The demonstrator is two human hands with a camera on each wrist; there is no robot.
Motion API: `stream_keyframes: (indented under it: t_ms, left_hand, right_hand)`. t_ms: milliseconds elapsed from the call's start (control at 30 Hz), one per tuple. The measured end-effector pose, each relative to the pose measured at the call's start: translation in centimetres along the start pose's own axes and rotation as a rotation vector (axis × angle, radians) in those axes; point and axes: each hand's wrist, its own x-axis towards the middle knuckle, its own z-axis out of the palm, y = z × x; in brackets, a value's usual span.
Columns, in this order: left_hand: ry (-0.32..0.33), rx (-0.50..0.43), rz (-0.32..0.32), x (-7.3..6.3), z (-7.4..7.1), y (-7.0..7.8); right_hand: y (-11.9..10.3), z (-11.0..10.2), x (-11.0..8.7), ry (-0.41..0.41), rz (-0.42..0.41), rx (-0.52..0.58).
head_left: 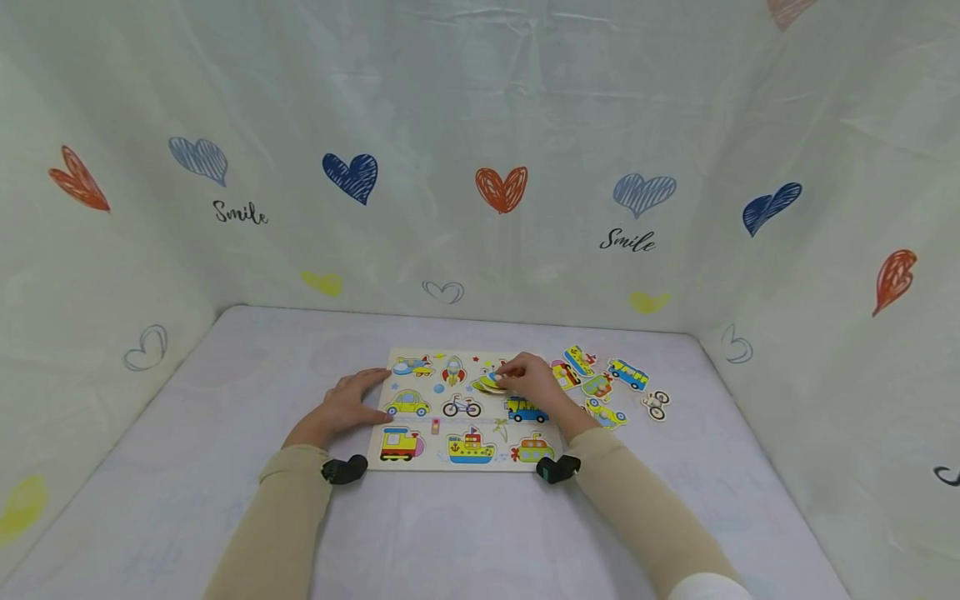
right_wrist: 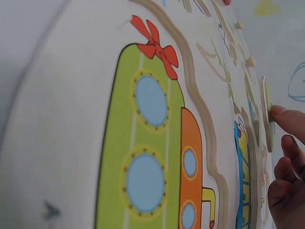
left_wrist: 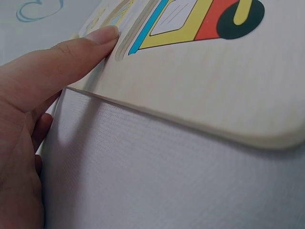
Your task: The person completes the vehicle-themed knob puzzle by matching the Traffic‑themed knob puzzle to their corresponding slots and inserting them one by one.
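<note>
The wooden puzzle board (head_left: 435, 466), printed with vehicles, lies flat on the table. My right hand (head_left: 534, 385) pinches a yellow-green flying saucer puzzle piece (head_left: 489, 382) over the upper right of the board. In the right wrist view that piece (right_wrist: 267, 114) appears edge-on at the fingertips. At the board's left side rests my left hand (head_left: 347, 408), its fingers stretched along the edge toward the far corner. The left wrist view shows the left thumb (left_wrist: 90, 45) pressing on the board's top near the train picture (left_wrist: 181, 21). Airplane (head_left: 412, 367) and rocket (head_left: 453, 372) pieces sit in the top row.
Several loose pieces lie right of the board: a boat (head_left: 579, 361), a train (head_left: 565, 375), a submarine (head_left: 597, 386), a bus (head_left: 628, 374), a car (head_left: 604, 413) and a bicycle (head_left: 656, 406). A heart-printed curtain (head_left: 435, 108) surrounds the pale table (head_left: 442, 533).
</note>
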Motion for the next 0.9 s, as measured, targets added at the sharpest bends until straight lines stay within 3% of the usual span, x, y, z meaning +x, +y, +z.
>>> stream_keyframes:
  t_ms: [900]
  left_hand:
    - [0.002, 0.043, 0.004, 0.29, 0.09, -0.28]
  right_hand:
    - [-0.49, 0.96, 0.81, -0.063, -0.017, -0.027]
